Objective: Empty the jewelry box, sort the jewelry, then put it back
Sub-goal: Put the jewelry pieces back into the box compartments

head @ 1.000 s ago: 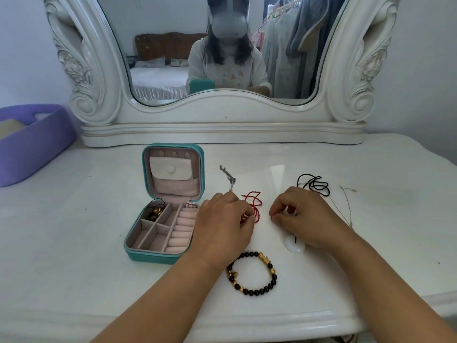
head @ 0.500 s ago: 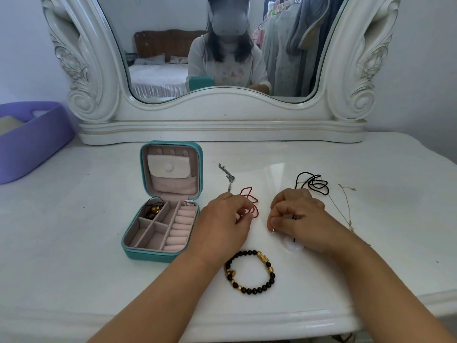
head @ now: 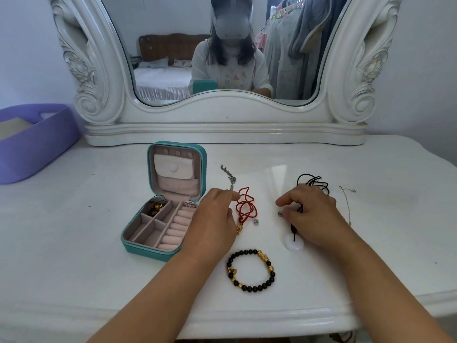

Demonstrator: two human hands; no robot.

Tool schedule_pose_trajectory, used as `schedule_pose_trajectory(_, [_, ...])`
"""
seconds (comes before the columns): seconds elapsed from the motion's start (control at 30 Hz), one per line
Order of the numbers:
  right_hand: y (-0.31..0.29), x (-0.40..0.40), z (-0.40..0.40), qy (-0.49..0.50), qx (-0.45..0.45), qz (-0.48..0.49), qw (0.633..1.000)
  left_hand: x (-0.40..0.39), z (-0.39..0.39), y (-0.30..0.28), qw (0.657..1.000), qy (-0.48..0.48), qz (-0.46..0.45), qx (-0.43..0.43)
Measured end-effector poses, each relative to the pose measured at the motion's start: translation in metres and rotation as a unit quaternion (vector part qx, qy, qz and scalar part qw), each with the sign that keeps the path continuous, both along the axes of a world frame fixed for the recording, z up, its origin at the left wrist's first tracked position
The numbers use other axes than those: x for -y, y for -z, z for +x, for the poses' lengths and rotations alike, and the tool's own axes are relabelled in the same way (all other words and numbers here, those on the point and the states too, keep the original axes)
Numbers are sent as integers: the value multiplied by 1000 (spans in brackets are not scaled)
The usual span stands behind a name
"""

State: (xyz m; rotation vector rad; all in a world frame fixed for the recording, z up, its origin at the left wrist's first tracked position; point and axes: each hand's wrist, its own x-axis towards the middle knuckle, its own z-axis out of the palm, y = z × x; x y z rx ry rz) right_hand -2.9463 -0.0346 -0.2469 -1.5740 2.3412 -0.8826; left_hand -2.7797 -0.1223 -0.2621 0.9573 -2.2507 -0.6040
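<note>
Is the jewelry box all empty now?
No, the jewelry box still has a black and gold piece sitting in its back left compartment.

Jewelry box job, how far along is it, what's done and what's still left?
Mostly emptied: the beaded bracelet, red cord, silver chain and white pendant lie on the table. In hand: the right hand pinches a small silver bead; the left hand hovers beside the red cord. Left: a dark corded piece sits in the jewelry box; nothing put back.
</note>
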Motion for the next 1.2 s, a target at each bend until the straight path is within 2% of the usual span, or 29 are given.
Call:
schedule_pose_trajectory(0.27, [4, 6, 4, -46, -31, 7, 998, -1, 7, -2, 997, -44, -4, 60])
schedule_pose_trajectory(0.47, [0, 5, 15, -135, 43, 14, 990, 0, 8, -3, 997, -61, -2, 51])
schedule_pose_trajectory(0.6, [-2, 11, 22, -160, 18, 24, 987, -3, 11, -5, 997, -57, 4, 58])
schedule_pose_trajectory(0.77, [-3, 14, 27, -156, -10, 34, 987, -8, 17, -7, 995, -53, 10, 88])
schedule_pose_trajectory(1.07, [-16, 15, 33, -100, -73, 116, 986, -7, 18, -8, 996, -62, 3, 68])
schedule_pose_trajectory(1.2, [-21, 17, 35, -112, -92, 142, 979, -6, 19, -5, 996, -55, 2, 73])
